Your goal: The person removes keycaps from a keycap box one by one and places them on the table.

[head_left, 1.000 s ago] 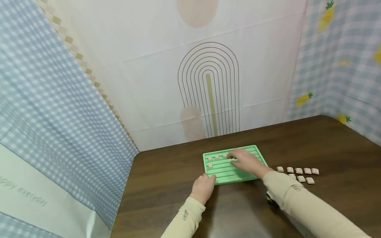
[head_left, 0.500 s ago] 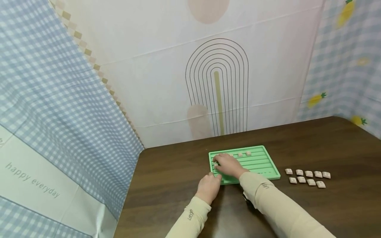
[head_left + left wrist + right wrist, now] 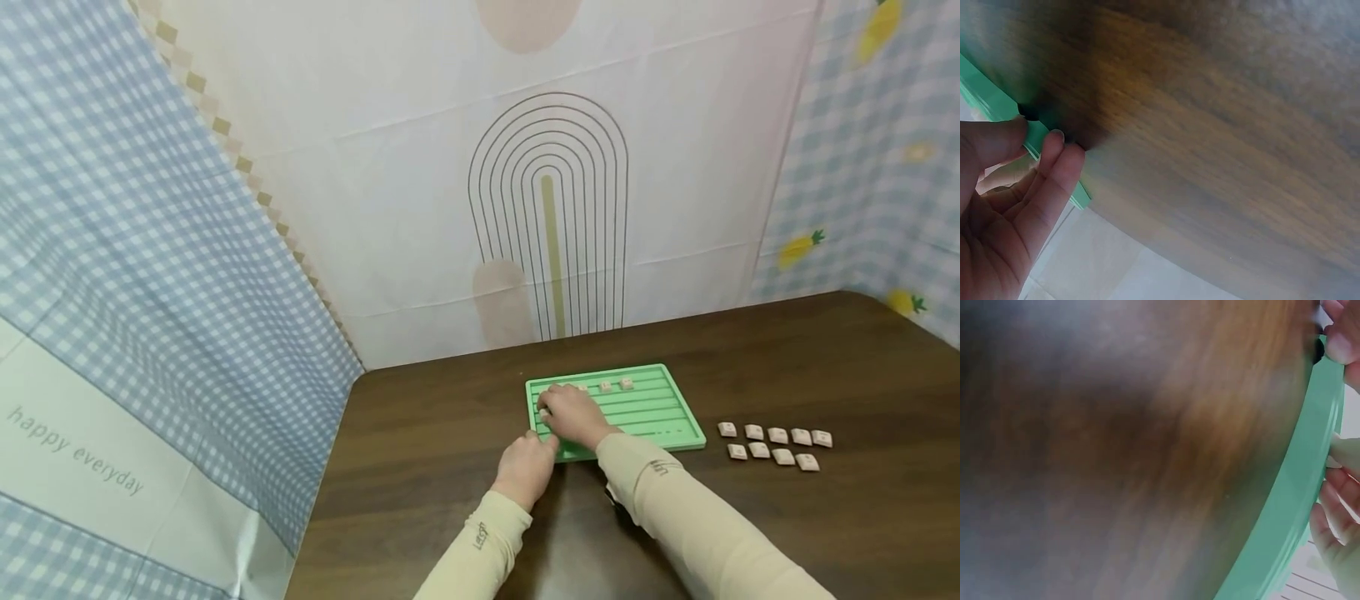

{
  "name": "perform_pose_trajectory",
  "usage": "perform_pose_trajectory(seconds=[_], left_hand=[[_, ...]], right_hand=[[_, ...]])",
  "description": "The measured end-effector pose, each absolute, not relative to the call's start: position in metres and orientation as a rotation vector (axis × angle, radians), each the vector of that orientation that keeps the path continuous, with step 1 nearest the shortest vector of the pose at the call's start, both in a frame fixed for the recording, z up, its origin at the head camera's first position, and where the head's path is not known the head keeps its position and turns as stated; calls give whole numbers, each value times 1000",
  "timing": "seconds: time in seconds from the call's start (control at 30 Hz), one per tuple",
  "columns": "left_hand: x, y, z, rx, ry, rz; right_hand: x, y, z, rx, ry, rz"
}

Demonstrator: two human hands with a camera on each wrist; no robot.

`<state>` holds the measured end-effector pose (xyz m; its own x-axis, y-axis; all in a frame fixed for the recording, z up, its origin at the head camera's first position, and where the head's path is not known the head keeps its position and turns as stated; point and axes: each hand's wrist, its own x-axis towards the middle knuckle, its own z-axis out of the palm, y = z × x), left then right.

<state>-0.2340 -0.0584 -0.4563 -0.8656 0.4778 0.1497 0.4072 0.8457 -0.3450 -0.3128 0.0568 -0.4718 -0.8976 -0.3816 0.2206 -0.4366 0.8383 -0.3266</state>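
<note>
A green ridged tray (image 3: pixel 645 404) lies on the table in the head view. My left hand (image 3: pixel 527 469) pinches its near left corner, thumb on one face and fingers on the other in the left wrist view (image 3: pixel 1016 187). Over the tray's left part, my right hand (image 3: pixel 576 414) has its fingertips around a small white keycap-like tile (image 3: pixel 544 413) in the second row. The right wrist view shows a sliver of that tile (image 3: pixel 1333 462) between thumb and fingers. Along the back row sit more tiles (image 3: pixel 627 384), some partly hidden behind the right hand.
Several loose white tiles (image 3: pixel 777 435) lie in two rows on the dark wooden table (image 3: pixel 420 467), right of the tray. A hanging white cloth (image 3: pixel 405 208) stands behind the table, with blue checked cloths (image 3: pixel 247 250) at the sides.
My right hand has moved left from the back row to the second-row tile, uncovering a tile at the back. The left hand stays on the tray's corner. The head view has shifted slightly.
</note>
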Motion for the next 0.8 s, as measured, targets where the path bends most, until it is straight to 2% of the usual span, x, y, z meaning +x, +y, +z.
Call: perform_pose_trajectory(seconds=[0.2, 0.43, 0.63, 0.8], left_hand=[[-233, -57, -458, -669, -2822, 420], [-236, -58, -461, -660, -2885, 363], [-237, -60, -462, -680, -2872, 361], [-237, -62, -461, -714, -2844, 342]], right_hand=[[-306, 70, -460, 723, -2784, 531], [-297, 108, -425, 767, -2710, 507], [-276, 173, -396, 691, -2762, 484], [-246, 245, -389, 575, -2807, 395]])
